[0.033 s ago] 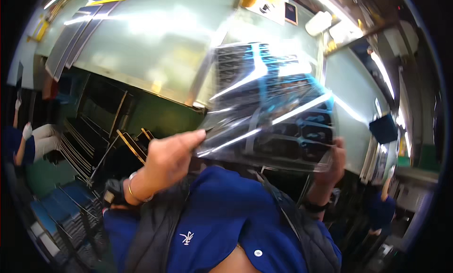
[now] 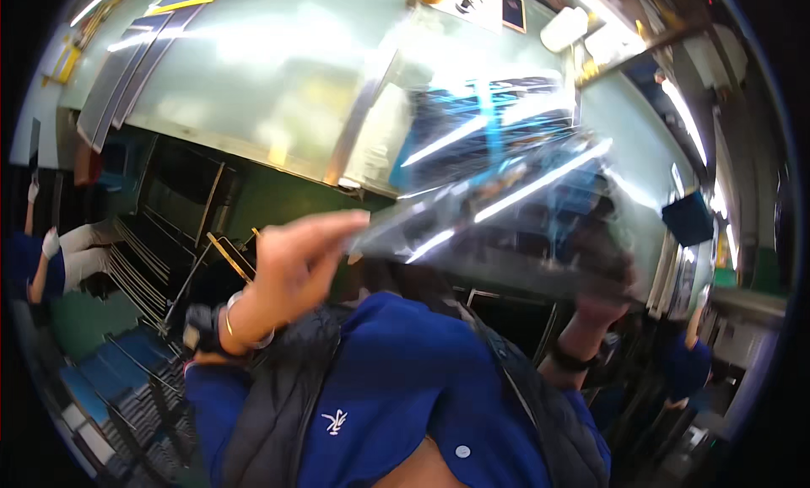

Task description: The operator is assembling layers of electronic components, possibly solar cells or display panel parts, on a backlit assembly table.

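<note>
Between my hands is a large glossy, see-through plastic sheet (image 2: 498, 235) with black and blue printed shapes, blurred by motion and streaked with lamp reflections. It is held up in front of my chest, tilted, over the near edge of the table. My left hand (image 2: 295, 256) pinches its left corner between thumb and fingers. At the right edge, my right hand (image 2: 606, 285) grips the sheet; its fingers show dimly through the plastic. More black and blue shapes show beyond the sheet's upper edge, and I cannot tell whether they belong to the same sheet.
A pale, shiny table (image 2: 253, 100) spans the far side, with dark panels (image 2: 131, 75) at its left. A white container (image 2: 564, 30) stands at the back right. A dark square panel (image 2: 688, 222) is farther right. Black racks (image 2: 139, 260) and co-workers (image 2: 42, 260) are at the left.
The sheet has tipped flatter and blurred more. My right hand has moved a little to the right and now shows through the plastic. My left hand keeps its corner.
</note>
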The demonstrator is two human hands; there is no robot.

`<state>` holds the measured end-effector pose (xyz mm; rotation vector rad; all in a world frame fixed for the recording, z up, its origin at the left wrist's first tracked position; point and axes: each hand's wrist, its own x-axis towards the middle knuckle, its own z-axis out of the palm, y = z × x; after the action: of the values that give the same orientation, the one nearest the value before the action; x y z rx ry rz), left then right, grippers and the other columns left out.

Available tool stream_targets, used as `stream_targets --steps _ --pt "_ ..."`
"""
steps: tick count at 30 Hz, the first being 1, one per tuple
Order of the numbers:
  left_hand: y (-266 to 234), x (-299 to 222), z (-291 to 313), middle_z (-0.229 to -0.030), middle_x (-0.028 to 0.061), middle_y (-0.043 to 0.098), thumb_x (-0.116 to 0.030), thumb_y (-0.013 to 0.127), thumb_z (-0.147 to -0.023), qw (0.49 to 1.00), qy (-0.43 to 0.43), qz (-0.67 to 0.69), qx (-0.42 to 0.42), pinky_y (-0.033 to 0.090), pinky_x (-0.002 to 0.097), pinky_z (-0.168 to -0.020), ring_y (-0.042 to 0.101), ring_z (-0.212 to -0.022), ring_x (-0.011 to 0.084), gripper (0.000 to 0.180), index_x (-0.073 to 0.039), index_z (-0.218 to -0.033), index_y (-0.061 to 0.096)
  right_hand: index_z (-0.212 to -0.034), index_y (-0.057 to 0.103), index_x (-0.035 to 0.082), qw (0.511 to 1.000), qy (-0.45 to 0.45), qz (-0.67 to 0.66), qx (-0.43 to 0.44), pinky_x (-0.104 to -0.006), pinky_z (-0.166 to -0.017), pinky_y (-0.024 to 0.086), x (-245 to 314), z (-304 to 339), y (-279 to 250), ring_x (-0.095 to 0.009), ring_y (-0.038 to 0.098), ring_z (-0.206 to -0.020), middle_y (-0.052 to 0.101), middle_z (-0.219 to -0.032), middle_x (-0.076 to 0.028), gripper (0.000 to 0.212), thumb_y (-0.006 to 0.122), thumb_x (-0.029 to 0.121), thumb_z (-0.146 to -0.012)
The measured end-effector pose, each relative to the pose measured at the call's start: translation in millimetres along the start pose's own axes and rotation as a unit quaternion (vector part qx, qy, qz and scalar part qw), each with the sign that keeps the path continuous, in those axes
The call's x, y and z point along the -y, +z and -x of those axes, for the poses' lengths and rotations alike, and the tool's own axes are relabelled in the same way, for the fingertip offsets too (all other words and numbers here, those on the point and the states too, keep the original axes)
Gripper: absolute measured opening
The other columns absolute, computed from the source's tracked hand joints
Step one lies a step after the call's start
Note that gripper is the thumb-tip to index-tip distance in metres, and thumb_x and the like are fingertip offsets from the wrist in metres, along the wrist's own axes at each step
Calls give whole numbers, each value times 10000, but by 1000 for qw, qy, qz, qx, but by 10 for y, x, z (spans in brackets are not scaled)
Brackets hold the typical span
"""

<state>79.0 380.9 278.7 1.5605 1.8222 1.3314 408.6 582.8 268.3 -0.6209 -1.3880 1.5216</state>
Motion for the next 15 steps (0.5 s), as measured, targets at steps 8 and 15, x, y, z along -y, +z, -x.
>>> stream_targets --steps 8,15 --pt "991 1088 -1083 -997 76 659 -95 505 -952 853 -243 461 26 523 256 -761 634 -844 116 257 46 -1160 561 -1348 403 19 927 260 227 -149 -362 -1070 290 -855 -556 -2075 -207 451 -1245 508 -1296 -137 662 628 423 -874" --pt "1413 1796 -1046 -1122 95 614 -59 625 -860 964 -220 126 83 494 263 -840 584 -971 132 488 -68 -1327 481 -1084 628 28 922 306 215 -104 -240 -799 462 -1149 -326 -2327 -85 593 -868 659 -976 -16 267 695 104 -837"
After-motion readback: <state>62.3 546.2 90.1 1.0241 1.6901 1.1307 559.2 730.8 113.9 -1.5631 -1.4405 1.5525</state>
